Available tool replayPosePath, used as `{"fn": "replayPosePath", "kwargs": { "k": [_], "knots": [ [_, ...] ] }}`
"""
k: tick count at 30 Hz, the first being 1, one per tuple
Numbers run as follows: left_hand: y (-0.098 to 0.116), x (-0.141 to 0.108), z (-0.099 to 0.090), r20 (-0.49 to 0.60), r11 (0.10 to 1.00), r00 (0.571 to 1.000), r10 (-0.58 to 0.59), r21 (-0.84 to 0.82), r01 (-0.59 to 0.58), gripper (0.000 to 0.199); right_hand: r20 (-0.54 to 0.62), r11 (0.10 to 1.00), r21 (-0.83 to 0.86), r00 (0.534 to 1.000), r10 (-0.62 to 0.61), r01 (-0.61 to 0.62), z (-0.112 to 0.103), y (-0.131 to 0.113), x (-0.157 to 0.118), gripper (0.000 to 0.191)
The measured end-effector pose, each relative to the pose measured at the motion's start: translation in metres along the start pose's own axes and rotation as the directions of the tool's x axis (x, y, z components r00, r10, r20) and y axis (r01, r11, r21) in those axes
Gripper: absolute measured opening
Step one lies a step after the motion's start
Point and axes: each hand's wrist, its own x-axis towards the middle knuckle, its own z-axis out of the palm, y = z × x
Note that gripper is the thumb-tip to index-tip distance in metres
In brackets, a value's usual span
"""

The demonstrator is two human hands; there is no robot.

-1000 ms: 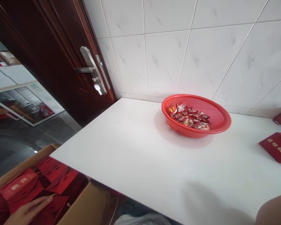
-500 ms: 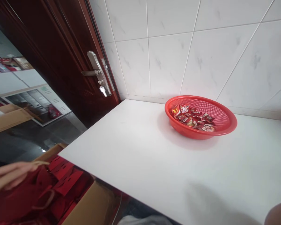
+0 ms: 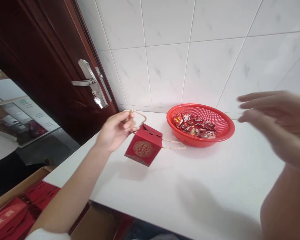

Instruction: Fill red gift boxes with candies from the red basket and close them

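Note:
A red gift box [image 3: 146, 145] with a gold round emblem and twisted cord handles hangs tilted just above the white table [image 3: 155, 190]. My left hand [image 3: 118, 128] is closed on one of its cord handles; the other loop sticks out to the right. Over the table's right side, my right hand [image 3: 277, 120] is raised with nothing in it, its fingers stretched out and somewhat blurred. Between the hands, near the wall, stands a red plastic basket [image 3: 202, 141] with small wrapped snacks [image 3: 193, 126] in it.
Below the table's left edge, a cardboard box [image 3: 95, 221] holds several more red gift boxes [image 3: 10, 216]. A dark red door [image 3: 52, 60] with keys in its lock stands at left, beside the tiled wall [image 3: 167, 73]. Part of another person [image 3: 2, 146] shows at far left.
My left hand has come up from the cardboard box to above the table, bringing a red gift box by its cord. My right hand has entered from the right.

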Motion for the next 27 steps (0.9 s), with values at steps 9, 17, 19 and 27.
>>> {"fn": "replayPosePath", "kwargs": {
  "k": [9, 17, 19, 27],
  "knots": [
    [-0.058, 0.030, 0.038, 0.229, 0.935, 0.963, -0.144, -0.288, 0.208, 0.027, 0.766, 0.997, 0.057, 0.639, -0.074, 0.047, 0.076, -0.011, 0.007, 0.021],
    [-0.080, 0.037, 0.042, 0.188, 0.844, 0.967, -0.174, -0.477, 0.245, 0.041, 0.811, 0.995, -0.092, 0.583, 0.054, 0.035, 0.101, -0.012, 0.001, 0.016],
    [-0.089, 0.039, 0.040, 0.153, 0.845, 0.971, -0.185, -0.480, 0.237, 0.038, 0.825, 0.993, -0.106, 0.562, 0.056, 0.056, 0.105, -0.013, -0.001, 0.018],
    [-0.109, 0.041, 0.011, 0.075, 0.928, 0.969, -0.236, -0.280, 0.247, 0.024, 0.857, 0.993, -0.042, 0.515, -0.020, 0.109, 0.131, -0.017, -0.014, 0.032]
  ]
}}
